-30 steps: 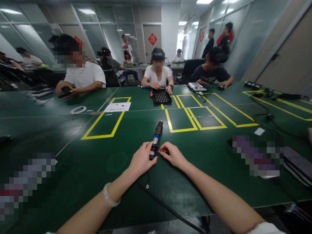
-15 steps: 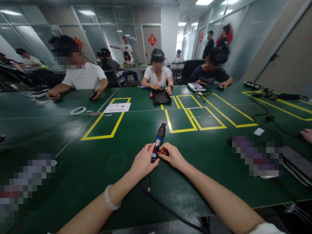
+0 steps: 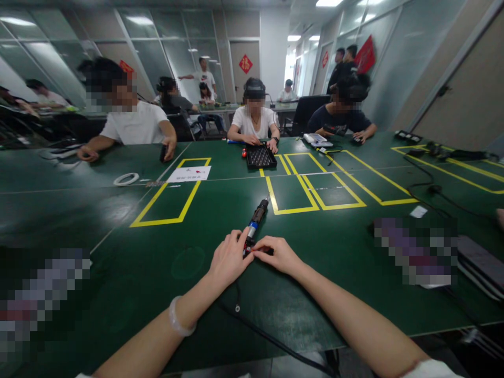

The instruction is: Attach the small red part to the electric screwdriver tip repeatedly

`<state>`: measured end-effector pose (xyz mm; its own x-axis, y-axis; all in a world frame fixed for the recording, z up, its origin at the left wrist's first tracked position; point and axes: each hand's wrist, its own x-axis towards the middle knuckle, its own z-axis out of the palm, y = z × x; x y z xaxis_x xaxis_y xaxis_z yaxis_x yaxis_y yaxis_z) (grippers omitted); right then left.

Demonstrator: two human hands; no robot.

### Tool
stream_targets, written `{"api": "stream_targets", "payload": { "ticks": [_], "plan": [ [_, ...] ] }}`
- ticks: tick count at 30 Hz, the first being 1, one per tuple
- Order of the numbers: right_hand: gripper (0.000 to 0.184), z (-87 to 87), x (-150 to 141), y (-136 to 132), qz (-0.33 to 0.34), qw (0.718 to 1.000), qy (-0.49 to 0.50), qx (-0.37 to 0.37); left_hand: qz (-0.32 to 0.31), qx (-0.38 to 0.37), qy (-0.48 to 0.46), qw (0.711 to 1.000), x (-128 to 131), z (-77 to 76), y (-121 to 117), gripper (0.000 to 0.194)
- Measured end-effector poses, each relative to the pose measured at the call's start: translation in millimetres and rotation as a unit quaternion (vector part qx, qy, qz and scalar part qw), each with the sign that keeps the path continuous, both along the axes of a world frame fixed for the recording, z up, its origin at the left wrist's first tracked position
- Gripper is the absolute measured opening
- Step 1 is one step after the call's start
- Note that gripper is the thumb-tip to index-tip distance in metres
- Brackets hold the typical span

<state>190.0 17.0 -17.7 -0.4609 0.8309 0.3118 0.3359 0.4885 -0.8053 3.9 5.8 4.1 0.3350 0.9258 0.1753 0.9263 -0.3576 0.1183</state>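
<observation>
An electric screwdriver [image 3: 258, 214] lies on the green table, its bit end pointing away from me. Part of its housing looks open, with a silver and blue motor and some red parts showing. My left hand [image 3: 229, 257] is closed around its near end and covers much of it. At the right side of that end, my right hand [image 3: 277, 253] pinches with thumb and fingertips. Something small and orange shows at those fingertips, too small to name. A black cord [image 3: 268, 336] with a small ring terminal [image 3: 237, 308] beside it trails toward the table's front edge.
Yellow tape rectangles [image 3: 297, 211] mark the table. A paper sheet [image 3: 189, 173] and a white ring [image 3: 126, 179] lie left. Across sits a person with a black tray [image 3: 261, 156]; others sit either side. Blurred-out devices [image 3: 413, 252] lie right and left, with cables at right.
The screwdriver's tip has swung slightly right. Both hands stay at its near end, and my right fingertips have shifted closer to my left thumb. The person at left has moved their hands apart.
</observation>
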Motion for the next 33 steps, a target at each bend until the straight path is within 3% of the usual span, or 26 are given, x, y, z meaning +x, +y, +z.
{"api": "stream_targets", "payload": {
  "ticks": [6,11,15,20,26,29,33],
  "plan": [
    [0.021,0.5,-1,-3,0.028,1.0,0.012,-0.005,0.005,0.021,0.043,0.999,-14,-1.7,7,0.059],
    [0.021,2.7,1,-2,0.027,0.999,-0.013,-0.013,0.042,0.02,0.068,0.997,-44,-1.3,22,0.059],
    [0.02,4.7,3,-2,0.034,0.999,-0.024,-0.014,0.107,-0.016,0.088,0.99,-86,1.9,44,0.061],
    [0.019,6.6,3,-4,0.035,0.999,-0.033,-0.018,0.208,-0.06,0.076,0.973,-157,-0.3,68,0.066],
    [0.019,4.6,2,-3,0.037,0.998,-0.041,-0.006,0.318,-0.1,0.054,0.941,-230,0.4,74,0.069],
    [0.018,4.5,2,-3,0.04,0.998,-0.047,-0.003,0.355,-0.1,0.056,0.928,-245,4.1,69,0.069],
    [0.017,3.8,2,-2,0.042,0.998,-0.054,0.002,0.37,-0.05,0.07,0.925,-243,9.8,62,0.063]
  ]
}}
